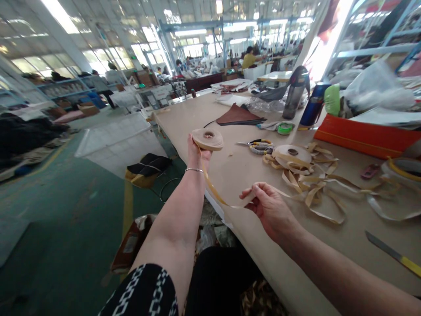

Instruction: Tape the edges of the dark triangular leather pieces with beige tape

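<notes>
My left hand is raised off the table's near edge, gripping a roll of tan tape by its rim. A loose strip of that tape hangs from the roll and curves across to my right hand, which pinches it between thumb and fingers. Beyond that hand, a second tan tape roll lies flat on the table among tangled tape strips. Yellow-handled scissors rest to the left of that roll.
The long paper-covered worktable runs away to the right, holding a knife with a yellow handle, a dark brown leather piece, bottles and an orange-red box. People work at benches farther back. The green floor lies left.
</notes>
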A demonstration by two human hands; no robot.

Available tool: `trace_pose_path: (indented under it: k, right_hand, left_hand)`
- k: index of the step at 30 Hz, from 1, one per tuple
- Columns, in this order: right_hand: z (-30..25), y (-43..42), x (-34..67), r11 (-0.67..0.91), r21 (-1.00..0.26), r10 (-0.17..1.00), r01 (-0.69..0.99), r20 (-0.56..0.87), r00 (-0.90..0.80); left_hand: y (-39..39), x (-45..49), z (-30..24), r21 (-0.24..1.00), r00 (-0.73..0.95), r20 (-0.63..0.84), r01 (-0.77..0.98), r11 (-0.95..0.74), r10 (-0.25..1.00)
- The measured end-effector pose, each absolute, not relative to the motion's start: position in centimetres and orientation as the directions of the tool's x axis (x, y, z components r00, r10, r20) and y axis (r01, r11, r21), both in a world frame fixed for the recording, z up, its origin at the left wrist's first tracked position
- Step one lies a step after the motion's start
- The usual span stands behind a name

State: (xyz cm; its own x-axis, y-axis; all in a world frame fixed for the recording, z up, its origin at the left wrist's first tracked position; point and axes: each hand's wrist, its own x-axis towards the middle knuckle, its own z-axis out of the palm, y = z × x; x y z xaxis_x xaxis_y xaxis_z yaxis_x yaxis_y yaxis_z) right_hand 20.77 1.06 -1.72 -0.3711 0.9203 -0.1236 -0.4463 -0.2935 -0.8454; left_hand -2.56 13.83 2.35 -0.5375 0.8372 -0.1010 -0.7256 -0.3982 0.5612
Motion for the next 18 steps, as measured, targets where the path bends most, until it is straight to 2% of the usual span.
trace_pose_path:
  k: [3, 8, 13, 18]
  right_hand:
    - [-3.6, 4.1, 17.8, -0.151, -0.917, 0.949, -0.37, -0.03, -0.315]
    - [-7.3, 6.0, 16.2, -0.059, -0.966, 0.94, -0.252, 0.031, -0.339]
    - [-7.7, 5.5, 16.6, 0.033, -0.988, 0.907, -0.153, 0.094, -0.411]
    - [-7.5, 5.6, 16.7, 0.059, -0.992, 0.895, -0.113, 0.103, -0.435]
  left_hand:
    - [18.1, -3.9, 1.5, 0.582, -0.554, -0.11, -0.709, -0.398, 0.826]
    - [22.0, -5.5, -1.8, 0.616, -0.55, -0.154, -0.703, -0.355, 0.821]
    - [22.6, -5.5, -4.8, 0.654, -0.562, -0.221, -0.691, -0.306, 0.797]
    - [21.5, -5.5, -5.5, 0.737, -0.593, -0.27, -0.634, -0.234, 0.758]
